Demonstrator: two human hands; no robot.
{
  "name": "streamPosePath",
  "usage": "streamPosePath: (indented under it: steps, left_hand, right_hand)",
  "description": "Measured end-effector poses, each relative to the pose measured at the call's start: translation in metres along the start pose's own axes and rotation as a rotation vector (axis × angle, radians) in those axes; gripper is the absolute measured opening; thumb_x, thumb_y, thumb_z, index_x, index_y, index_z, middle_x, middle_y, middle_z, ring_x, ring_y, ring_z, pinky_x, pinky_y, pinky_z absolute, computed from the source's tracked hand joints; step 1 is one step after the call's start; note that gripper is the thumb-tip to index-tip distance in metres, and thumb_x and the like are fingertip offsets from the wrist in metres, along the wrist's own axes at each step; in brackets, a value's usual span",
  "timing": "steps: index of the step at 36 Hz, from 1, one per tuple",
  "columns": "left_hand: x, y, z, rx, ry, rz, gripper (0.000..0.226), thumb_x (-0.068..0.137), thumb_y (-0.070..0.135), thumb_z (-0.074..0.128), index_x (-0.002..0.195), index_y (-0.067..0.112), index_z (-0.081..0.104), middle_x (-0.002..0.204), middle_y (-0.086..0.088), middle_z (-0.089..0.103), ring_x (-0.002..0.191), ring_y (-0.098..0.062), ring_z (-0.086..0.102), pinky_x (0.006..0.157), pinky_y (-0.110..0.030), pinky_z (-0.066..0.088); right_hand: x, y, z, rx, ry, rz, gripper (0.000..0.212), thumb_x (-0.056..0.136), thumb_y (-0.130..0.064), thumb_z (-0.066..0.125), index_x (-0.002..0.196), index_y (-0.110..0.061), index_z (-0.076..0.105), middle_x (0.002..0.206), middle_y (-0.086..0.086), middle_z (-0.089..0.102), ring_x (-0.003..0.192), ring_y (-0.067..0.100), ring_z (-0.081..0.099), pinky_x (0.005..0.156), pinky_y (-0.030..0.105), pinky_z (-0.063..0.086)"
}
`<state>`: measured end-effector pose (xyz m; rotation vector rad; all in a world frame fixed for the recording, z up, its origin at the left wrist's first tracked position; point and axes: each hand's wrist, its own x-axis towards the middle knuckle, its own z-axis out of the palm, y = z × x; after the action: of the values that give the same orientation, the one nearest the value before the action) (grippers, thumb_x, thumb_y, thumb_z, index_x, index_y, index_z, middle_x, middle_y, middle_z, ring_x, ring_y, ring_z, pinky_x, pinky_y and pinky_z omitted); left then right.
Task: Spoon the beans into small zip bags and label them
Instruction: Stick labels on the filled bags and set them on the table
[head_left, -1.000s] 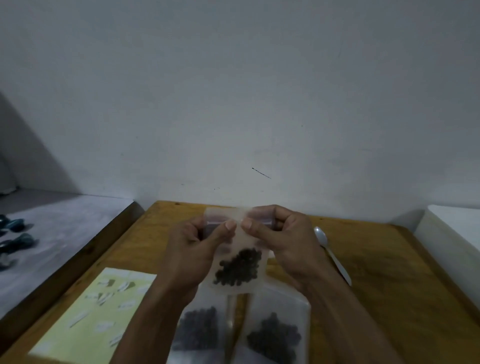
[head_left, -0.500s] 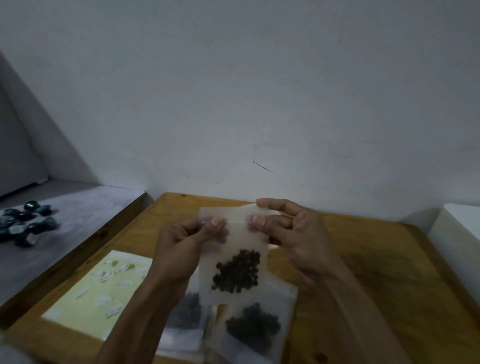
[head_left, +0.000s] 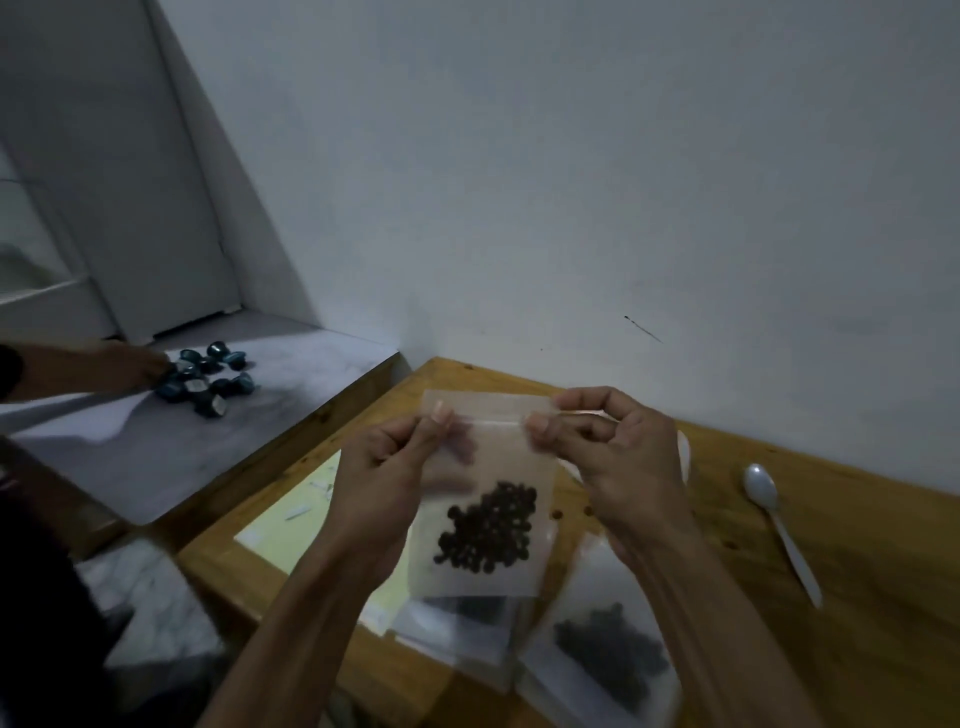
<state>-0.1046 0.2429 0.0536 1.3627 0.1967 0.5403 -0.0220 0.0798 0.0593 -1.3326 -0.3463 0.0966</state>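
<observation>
Change in view: the camera has swung left since half a second ago, so the grey ledge (head_left: 218, 441) and the pile of blue-black capsules (head_left: 208, 384) on it now sit well inside the picture, and the spoon (head_left: 779, 525) is back in sight.
Change at far left: another person's arm (head_left: 78, 369) now reaches over the ledge, its fingers at the capsule pile; it did not show before.
Change in the hands: both still hold the bag up by its top edge, now further apart along that edge than a second ago.
Left hand (head_left: 387, 478): grip pinching the upper left corner of the held zip bag (head_left: 498, 452) between thumb and fingers.
Right hand (head_left: 613, 457): grip pinching the bag's upper right corner, fingers curled.
Held zip bag: upright above the worktop (head_left: 857, 597), between the two hands; whether its seal is closed I cannot tell.
Contents: dark beans (head_left: 491, 527) heaped in its lower half.
Near bags: two more filled bags lie flat on the worktop, one under the held bag (head_left: 467, 623), one to the right (head_left: 608, 660), each with dark beans inside.
Label sheet (head_left: 291, 514): pale yellow, left on the worktop, partly behind the left forearm.
Spoon: white, lying right of the hands, bowl toward the wall.
</observation>
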Motion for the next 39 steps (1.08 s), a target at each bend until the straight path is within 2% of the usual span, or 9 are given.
streamPosePath:
  steps: [4, 8, 12, 15, 19, 26, 30, 34, 39]
  left_hand:
    - [0.001, 0.004, -0.036, -0.071, -0.035, -0.104, 0.034, 0.081, 0.031, 0.064, 0.092, -0.001, 0.073, 0.090, -0.020, 0.071, 0.082, -0.030, 0.070, 0.061, -0.038, 0.058]
    - [0.005, 0.003, -0.072, 0.029, 0.063, -0.134, 0.031, 0.088, 0.033, 0.058, 0.094, 0.005, 0.072, 0.099, -0.019, 0.074, 0.095, -0.032, 0.071, 0.068, -0.041, 0.057]
    - [0.012, 0.005, -0.121, 0.009, 0.293, -0.143, 0.027, 0.095, 0.031, 0.056, 0.094, 0.010, 0.072, 0.099, -0.012, 0.074, 0.099, -0.029, 0.068, 0.076, -0.045, 0.055]
    - [0.017, 0.004, -0.158, 0.000, 0.480, -0.143, 0.028, 0.096, 0.031, 0.059, 0.101, 0.006, 0.070, 0.100, -0.013, 0.073, 0.094, -0.027, 0.068, 0.066, -0.036, 0.056]
    - [0.021, 0.000, -0.193, 0.001, 0.600, -0.149, 0.019, 0.096, 0.028, 0.060, 0.090, 0.015, 0.072, 0.090, -0.004, 0.072, 0.081, -0.017, 0.068, 0.059, -0.030, 0.053]
    - [0.028, -0.015, -0.213, 0.025, 0.629, -0.167, 0.029, 0.095, 0.028, 0.064, 0.098, 0.000, 0.071, 0.086, -0.009, 0.073, 0.081, -0.021, 0.068, 0.076, -0.036, 0.054]
    - [0.030, -0.023, -0.221, -0.012, 0.604, -0.203, 0.025, 0.092, 0.028, 0.067, 0.074, 0.013, 0.075, 0.078, -0.006, 0.074, 0.081, -0.023, 0.070, 0.085, -0.046, 0.057]
    - [0.031, -0.025, -0.220, -0.063, 0.574, -0.229, 0.025, 0.092, 0.027, 0.067, 0.072, 0.012, 0.074, 0.077, -0.005, 0.073, 0.086, -0.026, 0.069, 0.094, -0.057, 0.052]
    - [0.031, -0.026, -0.212, -0.080, 0.523, -0.246, 0.026, 0.092, 0.026, 0.066, 0.071, 0.013, 0.071, 0.069, -0.001, 0.071, 0.080, -0.023, 0.066, 0.091, -0.053, 0.051]
  right_hand:
    - [0.005, 0.006, 0.039, 0.064, -0.070, 0.007, 0.031, 0.074, 0.000, 0.081, 0.099, -0.002, 0.064, 0.062, 0.005, 0.072, 0.063, 0.012, 0.069, 0.068, 0.024, 0.060]
    - [0.011, 0.020, 0.078, 0.034, -0.127, 0.049, 0.021, 0.080, -0.010, 0.080, 0.097, -0.007, 0.068, 0.078, 0.005, 0.076, 0.073, 0.015, 0.072, 0.065, 0.023, 0.057]
    - [0.023, 0.049, 0.106, -0.280, -0.133, 0.033, 0.010, 0.085, -0.031, 0.077, 0.088, -0.021, 0.075, 0.086, -0.005, 0.076, 0.082, 0.010, 0.070, 0.068, 0.021, 0.054]
    - [0.029, 0.073, 0.116, -0.555, -0.184, 0.028, 0.010, 0.089, -0.028, 0.074, 0.082, -0.021, 0.074, 0.077, -0.009, 0.072, 0.072, 0.002, 0.065, 0.066, 0.023, 0.054]
    - [0.028, 0.096, 0.132, -0.874, -0.332, 0.027, 0.013, 0.092, -0.028, 0.070, 0.081, -0.023, 0.074, 0.072, -0.012, 0.069, 0.061, -0.002, 0.060, 0.056, 0.018, 0.045]
    - [0.015, 0.109, 0.155, -1.244, -0.546, 0.126, 0.022, 0.088, -0.041, 0.070, 0.077, -0.022, 0.076, 0.075, -0.009, 0.073, 0.076, 0.010, 0.066, 0.075, 0.034, 0.054]
    - [0.009, 0.112, 0.153, -1.349, -0.512, 0.139, 0.032, 0.084, -0.051, 0.067, 0.075, -0.022, 0.075, 0.076, -0.009, 0.072, 0.094, 0.016, 0.061, 0.095, 0.040, 0.041]
    - [0.001, 0.112, 0.155, -1.328, -0.525, 0.150, 0.032, 0.086, -0.050, 0.067, 0.077, -0.020, 0.074, 0.078, -0.009, 0.072, 0.100, 0.016, 0.059, 0.093, 0.041, 0.034]
    - [-0.002, 0.116, 0.157, -1.312, -0.557, 0.169, 0.036, 0.092, -0.040, 0.064, 0.072, -0.012, 0.069, 0.071, -0.002, 0.070, 0.089, 0.022, 0.060, 0.090, 0.043, 0.037]
